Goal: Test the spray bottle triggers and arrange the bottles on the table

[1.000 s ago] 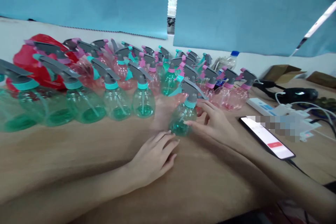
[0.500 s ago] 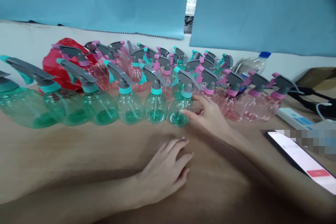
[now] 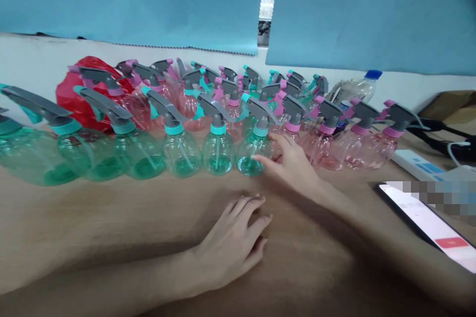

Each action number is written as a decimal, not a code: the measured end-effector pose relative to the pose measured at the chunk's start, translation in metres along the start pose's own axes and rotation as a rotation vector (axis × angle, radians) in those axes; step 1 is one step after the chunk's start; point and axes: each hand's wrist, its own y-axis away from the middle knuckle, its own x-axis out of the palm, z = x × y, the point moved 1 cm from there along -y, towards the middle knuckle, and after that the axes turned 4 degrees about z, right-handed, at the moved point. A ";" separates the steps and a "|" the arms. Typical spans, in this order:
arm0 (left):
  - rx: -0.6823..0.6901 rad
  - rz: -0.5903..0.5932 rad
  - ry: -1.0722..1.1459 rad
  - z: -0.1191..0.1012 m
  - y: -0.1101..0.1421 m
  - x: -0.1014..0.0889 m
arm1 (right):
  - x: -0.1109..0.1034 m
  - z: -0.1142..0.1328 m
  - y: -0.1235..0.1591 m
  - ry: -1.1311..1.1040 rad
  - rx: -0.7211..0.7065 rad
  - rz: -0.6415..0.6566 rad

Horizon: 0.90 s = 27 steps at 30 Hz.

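Observation:
My right hand (image 3: 292,161) is at the right side of a clear green spray bottle (image 3: 251,164) with a turquoise collar and grey trigger head. The thumb lies across the bottle's front and the index finger reaches along its right side; the other fingers are largely hidden. That bottle stands upright at the right end of a front row of green spray bottles (image 3: 182,156). My left hand (image 3: 230,242) rests on the wooden table, palm down with fingers apart, holding nothing. Pink spray bottles (image 3: 351,151) continue the row beyond my right hand.
Behind the front row crowd several more pink and green spray bottles (image 3: 193,104). A red plastic bag (image 3: 69,94) sits at the back left. On the right are a phone (image 3: 420,223), a white power strip (image 3: 418,166) and a blue-capped bottle (image 3: 362,90). Blue sheeting (image 3: 148,5) covers the wall.
The whole view has shifted slightly. Both hands and the bottles keep practically the same places relative to one another.

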 end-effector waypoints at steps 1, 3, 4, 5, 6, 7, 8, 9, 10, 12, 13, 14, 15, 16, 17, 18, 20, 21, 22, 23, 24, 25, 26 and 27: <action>-0.001 -0.002 -0.002 0.000 0.000 0.000 | 0.001 0.000 0.000 0.005 0.004 0.005; 0.000 -0.001 -0.002 0.001 0.000 0.001 | 0.001 0.001 0.001 0.002 0.010 0.028; 0.000 -0.001 0.000 0.001 0.000 0.001 | 0.000 0.001 0.002 0.003 0.006 0.035; 0.001 0.000 0.002 0.001 0.000 0.001 | -0.002 0.002 0.003 0.005 -0.004 0.034; -0.002 -0.001 0.005 0.001 0.000 0.001 | -0.006 0.002 0.005 0.010 -0.020 0.023; -0.004 -0.001 0.006 0.001 0.000 0.001 | -0.011 0.001 0.007 0.017 -0.036 0.000; -0.006 -0.002 0.009 0.001 0.000 0.000 | -0.017 0.000 0.010 0.027 -0.045 -0.029; -0.009 -0.004 0.011 0.001 0.000 0.000 | -0.025 -0.002 0.013 0.039 -0.048 -0.069; -0.011 -0.005 0.015 0.001 0.001 0.000 | -0.032 -0.005 0.016 0.053 -0.030 -0.114; -0.021 -0.001 0.025 0.002 0.001 -0.001 | -0.046 -0.013 0.023 0.089 0.029 -0.186; -0.027 0.003 0.031 0.002 0.000 -0.001 | -0.051 -0.017 0.026 0.112 0.047 -0.204; -0.037 0.006 0.037 0.004 0.000 -0.001 | -0.054 -0.022 0.027 0.138 0.066 -0.205; -0.045 0.003 0.043 0.006 -0.002 -0.001 | -0.055 -0.027 0.029 0.155 0.087 -0.199; -0.052 -0.003 0.049 0.008 -0.004 -0.001 | -0.055 -0.031 0.029 0.161 0.109 -0.189; -0.057 -0.015 0.055 0.011 -0.007 -0.001 | -0.054 -0.035 0.028 0.156 0.134 -0.178; -0.062 -0.028 0.062 0.014 -0.011 0.000 | -0.052 -0.038 0.026 0.140 0.157 -0.170; -0.052 -0.046 0.072 0.021 -0.020 0.002 | -0.046 -0.042 0.020 0.094 0.191 -0.160; -0.051 -0.054 0.080 0.024 -0.025 0.003 | -0.044 -0.042 0.017 0.070 0.199 -0.156; -0.052 -0.056 0.081 0.027 -0.030 0.005 | -0.042 -0.042 0.013 0.045 0.201 -0.148; -0.048 -0.058 0.082 0.030 -0.035 0.007 | -0.039 -0.041 0.009 0.021 0.201 -0.138; -0.047 -0.059 0.083 0.032 -0.040 0.009 | -0.038 -0.041 0.006 -0.004 0.202 -0.124; -0.048 -0.060 0.082 0.034 -0.044 0.010 | -0.036 -0.040 0.003 -0.023 0.205 -0.111; -0.051 -0.063 0.082 0.036 -0.048 0.012 | -0.034 -0.040 0.000 -0.034 0.213 -0.099; -0.056 -0.065 0.082 0.037 -0.051 0.013 | -0.032 -0.040 -0.003 -0.035 0.225 -0.090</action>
